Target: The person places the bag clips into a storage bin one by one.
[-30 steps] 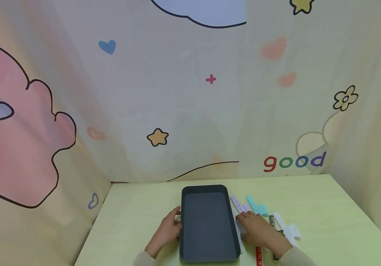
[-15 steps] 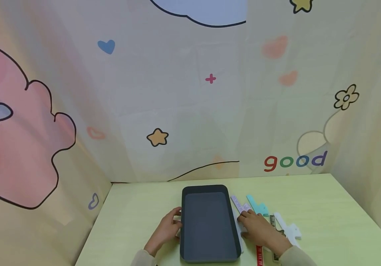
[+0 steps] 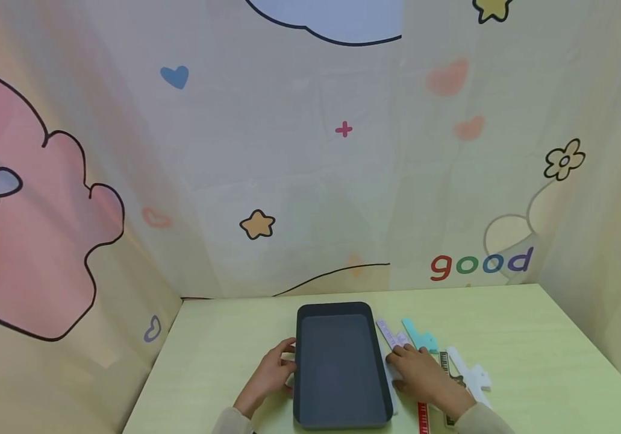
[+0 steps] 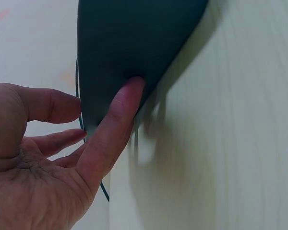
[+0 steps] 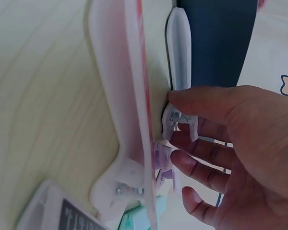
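A dark grey rectangular tray [image 3: 337, 371] lies on the table, its long sides running away from me. My left hand [image 3: 272, 375] is at its left side; in the left wrist view, fairly straight fingertips touch the tray's outer wall [image 4: 129, 43]. Along the tray's right side lies a white ruler-style clip [image 5: 180, 52]. My right hand [image 3: 424, 377] has thumb and fingers around that clip's sprung handle end. Just beyond that hand is a purple ruler-marked clip [image 3: 386, 331]. A red ruler-marked clip [image 3: 423, 416] lies partly beneath the hand.
To the right lie a teal clip [image 3: 418, 337], a black ruler-marked clip [image 3: 443, 361] and a white clip [image 3: 470, 374]. The pale wooden table [image 3: 223, 337] ends at a patterned curtain [image 3: 315, 181] behind the tray.
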`<state>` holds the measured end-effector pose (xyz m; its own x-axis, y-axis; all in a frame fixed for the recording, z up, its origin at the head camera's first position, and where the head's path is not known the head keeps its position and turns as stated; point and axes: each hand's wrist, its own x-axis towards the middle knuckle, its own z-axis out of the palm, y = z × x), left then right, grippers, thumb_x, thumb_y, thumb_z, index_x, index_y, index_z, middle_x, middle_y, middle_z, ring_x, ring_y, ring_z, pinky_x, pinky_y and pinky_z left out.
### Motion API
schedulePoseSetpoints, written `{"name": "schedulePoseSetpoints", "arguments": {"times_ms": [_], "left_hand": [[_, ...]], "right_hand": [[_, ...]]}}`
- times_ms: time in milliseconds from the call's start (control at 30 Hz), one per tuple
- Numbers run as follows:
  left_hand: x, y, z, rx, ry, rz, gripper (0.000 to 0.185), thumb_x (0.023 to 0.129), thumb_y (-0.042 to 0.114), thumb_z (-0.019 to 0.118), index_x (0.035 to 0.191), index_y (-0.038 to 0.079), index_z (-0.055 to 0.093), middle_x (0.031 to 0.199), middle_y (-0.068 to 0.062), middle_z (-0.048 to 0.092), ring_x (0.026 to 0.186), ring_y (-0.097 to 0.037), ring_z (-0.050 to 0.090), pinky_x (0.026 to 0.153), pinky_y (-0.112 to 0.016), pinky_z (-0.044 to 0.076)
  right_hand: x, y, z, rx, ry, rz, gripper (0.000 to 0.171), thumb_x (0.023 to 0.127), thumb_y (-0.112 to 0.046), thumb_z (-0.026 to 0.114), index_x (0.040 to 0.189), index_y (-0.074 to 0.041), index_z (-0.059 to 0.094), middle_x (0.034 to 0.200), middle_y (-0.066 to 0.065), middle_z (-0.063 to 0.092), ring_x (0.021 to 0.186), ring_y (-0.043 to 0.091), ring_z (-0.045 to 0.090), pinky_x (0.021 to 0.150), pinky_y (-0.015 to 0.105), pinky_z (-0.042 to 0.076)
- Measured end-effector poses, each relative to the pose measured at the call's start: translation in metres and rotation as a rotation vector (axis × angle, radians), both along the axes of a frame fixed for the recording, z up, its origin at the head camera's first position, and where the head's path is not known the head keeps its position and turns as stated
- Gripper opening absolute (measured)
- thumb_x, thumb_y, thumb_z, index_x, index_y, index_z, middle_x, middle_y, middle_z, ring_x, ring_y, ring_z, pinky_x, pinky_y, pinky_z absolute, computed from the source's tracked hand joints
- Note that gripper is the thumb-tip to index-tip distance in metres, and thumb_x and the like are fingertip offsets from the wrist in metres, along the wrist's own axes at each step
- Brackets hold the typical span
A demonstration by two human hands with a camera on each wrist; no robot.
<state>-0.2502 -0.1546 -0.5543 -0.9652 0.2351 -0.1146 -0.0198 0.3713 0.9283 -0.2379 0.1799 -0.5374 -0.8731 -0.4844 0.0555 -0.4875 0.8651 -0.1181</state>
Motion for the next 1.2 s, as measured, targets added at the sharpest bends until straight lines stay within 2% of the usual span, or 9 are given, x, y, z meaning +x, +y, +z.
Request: {"name": "schedulePoseSetpoints", "arguments": {"times_ms": [133, 467, 600, 700, 1200], "left_hand": [[-0.001, 0.001, -0.002, 0.004, 0.007, -0.001, 0.067, 0.082, -0.002, 0.052, 0.148, 0.002, 0.038, 0.137, -0.025, 0.049, 0.105, -0.028, 0.064, 0.053, -0.038, 0.06], [0.0, 0.001, -0.005, 0.003, 0.001, -0.007, 0.068, 0.082, -0.002, 0.051, 0.148, 0.002, 0.037, 0.136, -0.025, 0.049, 0.103, -0.026, 0.063, 0.052, -0.038, 0.059], [0.0, 0.001, -0.004, 0.006, -0.007, -0.006, 0.069, 0.082, -0.002, 0.051, 0.15, 0.004, 0.035, 0.137, -0.025, 0.048, 0.103, -0.026, 0.063, 0.053, -0.038, 0.059], [0.0, 0.001, -0.003, 0.011, -0.016, -0.004, 0.07, 0.082, -0.002, 0.05, 0.15, 0.005, 0.034, 0.138, -0.025, 0.048, 0.104, -0.026, 0.063, 0.053, -0.039, 0.059], [0.002, 0.002, 0.001, 0.011, -0.017, -0.007, 0.068, 0.084, -0.002, 0.05, 0.15, 0.005, 0.035, 0.139, -0.026, 0.047, 0.103, -0.025, 0.062, 0.054, -0.039, 0.06]], "right_hand": [[0.001, 0.003, 0.0, -0.007, 0.012, 0.011, 0.035, 0.077, -0.025, 0.081, 0.107, -0.012, 0.067, 0.104, 0.003, 0.064, 0.097, 0.024, 0.057, 0.073, 0.044, 0.045], [0.004, 0.014, 0.004, 0.008, -0.034, 0.029, 0.037, 0.084, -0.027, 0.075, 0.116, -0.014, 0.062, 0.114, 0.004, 0.061, 0.105, 0.026, 0.055, 0.076, 0.046, 0.047], [0.006, 0.016, 0.011, 0.019, -0.036, 0.013, 0.039, 0.088, -0.026, 0.071, 0.122, -0.011, 0.059, 0.121, 0.007, 0.059, 0.112, 0.029, 0.054, 0.082, 0.05, 0.048], [0.007, 0.017, 0.017, 0.032, -0.017, -0.005, 0.04, 0.09, -0.026, 0.069, 0.124, -0.009, 0.057, 0.123, 0.009, 0.057, 0.113, 0.03, 0.053, 0.084, 0.052, 0.048], [0.005, 0.028, 0.033, 0.064, 0.141, -0.039, 0.044, 0.091, -0.027, 0.068, 0.127, -0.007, 0.054, 0.124, 0.008, 0.056, 0.11, 0.026, 0.054, 0.077, 0.043, 0.048]]}}
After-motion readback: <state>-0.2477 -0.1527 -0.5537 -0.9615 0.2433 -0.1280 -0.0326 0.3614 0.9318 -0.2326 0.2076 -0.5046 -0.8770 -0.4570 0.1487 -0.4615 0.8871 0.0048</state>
